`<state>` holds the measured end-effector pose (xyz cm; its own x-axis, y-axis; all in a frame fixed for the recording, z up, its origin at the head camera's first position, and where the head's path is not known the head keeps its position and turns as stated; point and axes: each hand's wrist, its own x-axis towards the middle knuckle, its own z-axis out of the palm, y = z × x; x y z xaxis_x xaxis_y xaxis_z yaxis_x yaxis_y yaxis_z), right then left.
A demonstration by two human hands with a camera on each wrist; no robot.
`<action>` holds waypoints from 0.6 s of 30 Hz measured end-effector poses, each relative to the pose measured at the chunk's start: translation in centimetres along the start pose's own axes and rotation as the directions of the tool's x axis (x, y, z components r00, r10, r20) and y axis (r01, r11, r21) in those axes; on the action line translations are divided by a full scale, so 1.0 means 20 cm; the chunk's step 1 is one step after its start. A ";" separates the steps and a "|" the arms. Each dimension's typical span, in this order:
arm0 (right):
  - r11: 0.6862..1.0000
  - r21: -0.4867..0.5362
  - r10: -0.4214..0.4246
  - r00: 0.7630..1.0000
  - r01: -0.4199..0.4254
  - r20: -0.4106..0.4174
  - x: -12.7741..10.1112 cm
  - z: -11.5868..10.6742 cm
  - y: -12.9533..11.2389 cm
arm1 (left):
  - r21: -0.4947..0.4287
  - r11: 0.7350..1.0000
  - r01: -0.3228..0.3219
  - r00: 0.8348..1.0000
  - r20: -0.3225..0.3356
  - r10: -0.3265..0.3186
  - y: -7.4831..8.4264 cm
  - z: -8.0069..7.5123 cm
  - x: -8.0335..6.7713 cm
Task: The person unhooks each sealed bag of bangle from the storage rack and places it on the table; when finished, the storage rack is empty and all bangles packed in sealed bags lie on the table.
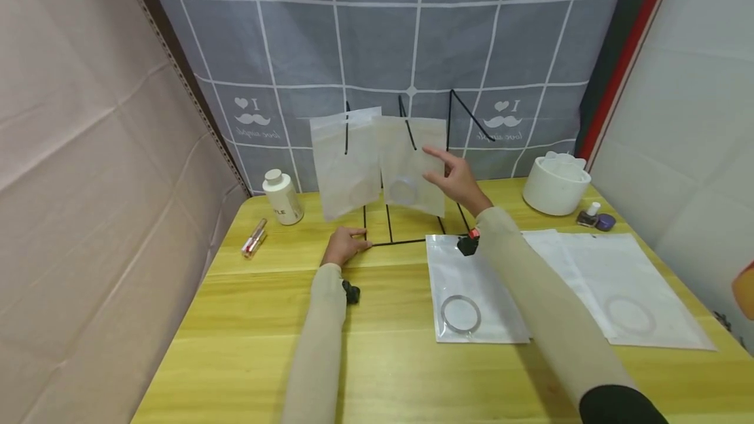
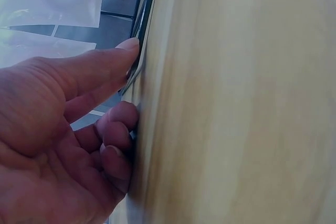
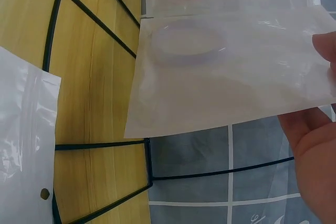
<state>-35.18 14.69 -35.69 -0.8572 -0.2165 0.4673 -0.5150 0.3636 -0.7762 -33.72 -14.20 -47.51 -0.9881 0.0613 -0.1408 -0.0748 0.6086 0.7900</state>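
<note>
A black wire display rack (image 1: 400, 241) stands on the table. Two white translucent pouches hang from its hooks: a left pouch (image 1: 344, 175) and a right pouch (image 1: 403, 165), which shows a faint round bangle-like ring (image 3: 189, 51) inside. At the rack's front left corner, my left hand (image 1: 344, 245) pinches the base wire between thumb and fingers. My right hand (image 1: 456, 178) is at the right pouch's right edge, its thumb and forefinger spread apart; whether they touch the pouch is unclear. Under my right forearm lies another pouch (image 1: 459, 260) with a ring (image 1: 461, 314).
More white pouches (image 1: 642, 267) lie at the right. A white bottle (image 1: 283, 197) and a lip gloss tube (image 1: 254, 239) are at the left. A white container (image 1: 556, 183), a small dark bottle (image 1: 588, 216) and a purple jar (image 1: 605, 222) sit back right. A grey gridded cloth (image 1: 377, 38) hangs behind.
</note>
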 end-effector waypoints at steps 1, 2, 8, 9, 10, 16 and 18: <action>1.000 -0.007 -0.002 1.000 0.002 0.006 -0.01 -0.01 -0.03 | 0.001 1.000 -0.001 1.000 0.001 0.001 0.00 0.00 0.00; 1.000 -0.015 -0.008 1.000 0.009 0.014 -0.02 -0.01 -0.05 | 0.003 1.000 -0.002 1.000 0.003 0.002 0.00 0.00 0.00; 0.994 -0.071 -0.081 0.996 0.083 0.030 -0.06 -0.02 -0.04 | -0.004 1.000 -0.002 1.000 0.007 0.002 -0.02 0.01 0.02; 0.992 -0.081 -0.094 0.995 0.096 0.028 -0.07 -0.02 -0.01 | -0.008 1.000 -0.001 1.000 0.009 0.001 -0.02 0.01 0.02; 0.989 -0.098 -0.111 0.993 0.113 0.024 -0.07 -0.02 0.01 | -0.009 1.000 -0.005 1.000 0.013 0.005 -0.02 0.01 0.02; 0.966 -0.162 -0.203 0.979 0.201 0.003 -0.11 -0.05 0.04 | -0.004 1.000 -0.021 1.000 0.021 0.021 -0.02 0.01 0.02; 0.956 -0.176 -0.237 0.971 0.233 -0.001 -0.12 -0.06 0.01 | -0.002 1.000 -0.021 1.000 0.021 0.021 -0.02 0.01 0.02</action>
<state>-33.21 16.44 -36.52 -0.7105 -0.2956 0.6386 -0.6923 0.4563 -0.5591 -33.97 -14.31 -47.99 -0.9864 0.0904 -0.1369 -0.0547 0.6057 0.7938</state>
